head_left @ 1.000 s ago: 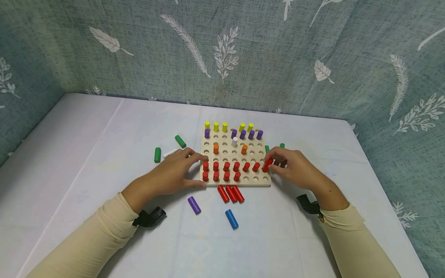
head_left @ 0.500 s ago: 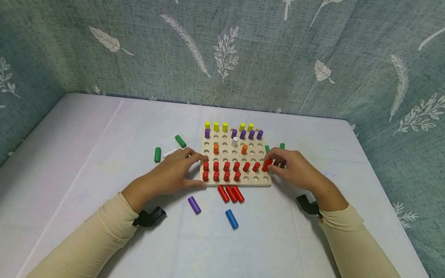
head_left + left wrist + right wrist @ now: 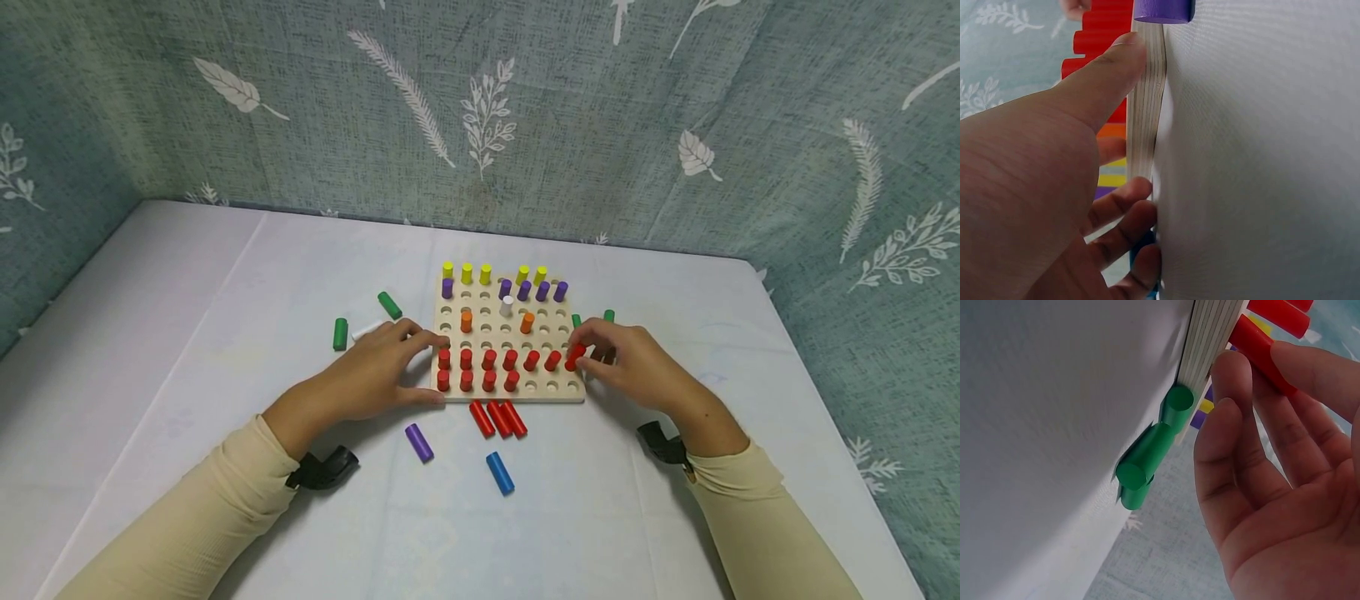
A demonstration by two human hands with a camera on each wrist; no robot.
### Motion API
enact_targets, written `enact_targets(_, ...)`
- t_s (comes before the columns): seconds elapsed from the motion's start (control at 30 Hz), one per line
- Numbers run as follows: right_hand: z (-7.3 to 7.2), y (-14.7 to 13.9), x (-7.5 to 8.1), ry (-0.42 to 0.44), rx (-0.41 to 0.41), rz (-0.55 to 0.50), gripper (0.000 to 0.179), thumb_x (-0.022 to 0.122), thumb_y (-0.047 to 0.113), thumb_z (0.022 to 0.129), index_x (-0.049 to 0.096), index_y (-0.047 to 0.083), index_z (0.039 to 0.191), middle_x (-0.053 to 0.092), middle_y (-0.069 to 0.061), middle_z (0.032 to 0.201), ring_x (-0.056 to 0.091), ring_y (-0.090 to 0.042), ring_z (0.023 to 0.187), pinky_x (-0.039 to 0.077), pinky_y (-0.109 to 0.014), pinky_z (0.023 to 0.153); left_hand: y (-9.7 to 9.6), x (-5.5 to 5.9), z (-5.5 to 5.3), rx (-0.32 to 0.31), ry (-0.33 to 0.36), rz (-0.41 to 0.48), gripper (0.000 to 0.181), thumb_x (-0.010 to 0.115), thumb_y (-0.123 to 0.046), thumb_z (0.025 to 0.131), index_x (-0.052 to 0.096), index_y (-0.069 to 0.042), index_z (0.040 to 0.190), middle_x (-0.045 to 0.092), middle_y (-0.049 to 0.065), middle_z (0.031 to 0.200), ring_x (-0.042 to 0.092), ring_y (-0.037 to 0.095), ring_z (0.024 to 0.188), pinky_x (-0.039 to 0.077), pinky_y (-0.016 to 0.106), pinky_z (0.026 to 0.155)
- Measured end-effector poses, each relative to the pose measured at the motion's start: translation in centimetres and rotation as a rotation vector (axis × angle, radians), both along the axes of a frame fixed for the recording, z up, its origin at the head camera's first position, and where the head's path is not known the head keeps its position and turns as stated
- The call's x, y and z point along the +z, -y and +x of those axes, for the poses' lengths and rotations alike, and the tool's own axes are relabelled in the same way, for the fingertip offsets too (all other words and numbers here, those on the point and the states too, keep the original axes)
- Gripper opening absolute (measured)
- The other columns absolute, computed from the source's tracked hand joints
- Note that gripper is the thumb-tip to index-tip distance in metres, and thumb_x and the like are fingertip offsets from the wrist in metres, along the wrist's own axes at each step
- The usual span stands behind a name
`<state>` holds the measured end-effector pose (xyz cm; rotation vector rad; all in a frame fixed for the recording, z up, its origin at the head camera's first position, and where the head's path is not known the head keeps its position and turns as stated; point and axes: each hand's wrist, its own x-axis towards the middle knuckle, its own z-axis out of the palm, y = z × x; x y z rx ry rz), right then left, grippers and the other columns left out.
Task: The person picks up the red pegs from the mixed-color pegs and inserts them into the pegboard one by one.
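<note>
Red peg (image 3: 575,358) pinched in right hand (image 3: 628,354), tilted at edge of pegboard (image 3: 496,337).

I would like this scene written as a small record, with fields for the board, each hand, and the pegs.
Board: wooden, holed, on table
Left hand: thumb and a finger at the board's left edge
Right hand: pinches a tilted red peg at the board's right edge
Standing pegs: ten red, two orange, one white, five purple, five yellow
Loose, near side: three red, one purple, one blue
Loose, left: two green, one white
Loose, right: green
</note>
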<state>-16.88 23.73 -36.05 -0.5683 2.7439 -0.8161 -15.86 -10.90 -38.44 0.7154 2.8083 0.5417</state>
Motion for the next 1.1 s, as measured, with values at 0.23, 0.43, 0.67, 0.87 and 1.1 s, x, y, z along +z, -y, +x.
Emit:
enact_targets(0.23,-0.04,0.12,-0.08,0.007,0.011,-0.004,0.018,0.070,0.009,0.093,0.066,0.015,0.110,0.071,0.001,0.101,0.062,-0.014,0.083,0.053,-0.030,0.071,-0.03,0.07,0.02,0.003,-0.002,0.005,0.083,0.081,-0.056,0.075,0.050,-0.026,0.146,0.053,0.012,0.139,0.050,0.030,0.128,0.043,0.055,0.109)
enact_targets(0.43,-0.09,0.17,-0.20,0.010,0.010,0.003,0.018,0.071,0.010,0.092,0.066,0.015,0.108,0.071,0.002,0.100,0.062,-0.014,0.083,0.053,-0.029,0.071,-0.05,-0.03,-0.04,0.010,0.003,-0.003,0.084,0.081,-0.057,0.075,0.050,-0.027,0.146,0.053,0.011,0.140,0.050,0.030,0.130,0.043,0.055,0.109)
enact_targets(0.67,-0.11,0.20,-0.41,0.013,0.008,-0.001,0.017,0.071,0.010,0.092,0.066,0.015,0.108,0.071,0.002,0.101,0.062,-0.014,0.083,0.054,-0.030,0.071,0.00,-0.21,-0.09,0.009,0.009,0.000,0.084,0.081,-0.057,0.075,0.049,-0.028,0.146,0.052,0.011,0.140,0.049,0.030,0.130,0.043,0.056,0.109)
enact_targets(0.87,-0.09,0.21,-0.43,0.013,0.009,-0.001,0.018,0.072,0.010,0.092,0.066,0.016,0.108,0.071,0.002,0.101,0.063,-0.013,0.083,0.054,-0.030,0.072,0.05,-0.22,-0.04,0.012,0.011,0.004,0.084,0.081,-0.058,0.075,0.049,-0.028,0.146,0.052,0.011,0.141,0.049,0.030,0.130,0.044,0.056,0.108)
enact_targets(1.1,-0.03,0.17,-0.35,0.019,-0.003,0.005,0.018,0.071,0.010,0.092,0.066,0.015,0.109,0.071,0.001,0.100,0.062,-0.013,0.082,0.053,-0.030,0.071,-0.07,-0.10,-0.02,0.009,0.006,-0.001,0.084,0.081,-0.058,0.075,0.050,-0.027,0.146,0.052,0.012,0.140,0.050,0.031,0.129,0.044,0.055,0.108)
